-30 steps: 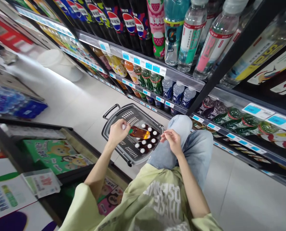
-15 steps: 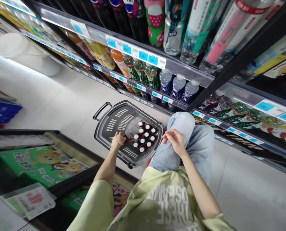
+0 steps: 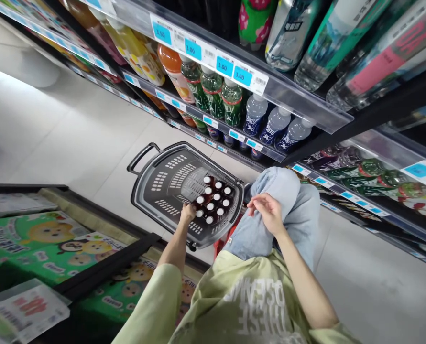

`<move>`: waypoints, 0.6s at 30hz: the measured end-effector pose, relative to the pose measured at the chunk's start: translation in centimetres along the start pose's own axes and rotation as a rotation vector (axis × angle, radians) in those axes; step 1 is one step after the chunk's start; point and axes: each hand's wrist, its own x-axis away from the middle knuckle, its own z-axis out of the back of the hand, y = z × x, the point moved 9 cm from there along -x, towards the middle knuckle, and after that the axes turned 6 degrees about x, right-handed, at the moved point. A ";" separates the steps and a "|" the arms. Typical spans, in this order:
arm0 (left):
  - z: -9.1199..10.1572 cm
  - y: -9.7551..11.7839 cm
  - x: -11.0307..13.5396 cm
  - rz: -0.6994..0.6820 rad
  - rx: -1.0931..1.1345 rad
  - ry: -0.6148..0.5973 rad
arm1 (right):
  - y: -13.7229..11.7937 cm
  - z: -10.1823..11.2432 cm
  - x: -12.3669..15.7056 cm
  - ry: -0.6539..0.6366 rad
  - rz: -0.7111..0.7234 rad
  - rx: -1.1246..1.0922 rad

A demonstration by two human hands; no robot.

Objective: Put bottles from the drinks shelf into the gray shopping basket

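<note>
A dark grey shopping basket [image 3: 151, 188] with slotted walls stands on the floor before my knees. Several dark bottles [image 3: 210, 206] with white caps are grouped upright at its near right end. My left hand [image 3: 188, 211] reaches over the basket's near wall, with its fingers closed at a dark bottle on the left edge of the group. The hand mostly covers that bottle. Above my jeans-covered knee [image 3: 275, 184], my right hand [image 3: 266, 210] hovers with loosely bent fingers and nothing in it.
Drink shelves with price tags [image 3: 223, 67] run along the far side, with green bottles [image 3: 213, 93] and blue-labelled bottles [image 3: 256, 114] close behind the basket. Green printed boxes [image 3: 51, 241] fill a low display at the left. The basket's handle [image 3: 141, 157] sticks out to the left.
My left hand has moved right, closer to the grouped bottles, with the dark bottle. My right hand stays by the knee. The view has shifted closer to the shelves.
</note>
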 end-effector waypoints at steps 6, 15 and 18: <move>3.0 0.3 -2.2 0.052 0.062 0.059 | 0.0 -0.4 0.0 -0.005 -0.004 -0.004; 6.4 7.9 -9.1 -0.051 0.171 0.114 | -0.2 -0.6 -0.1 -0.015 -0.020 0.012; 4.9 9.6 -11.2 -0.007 0.156 0.069 | 0.0 -0.3 -0.1 -0.008 -0.029 0.007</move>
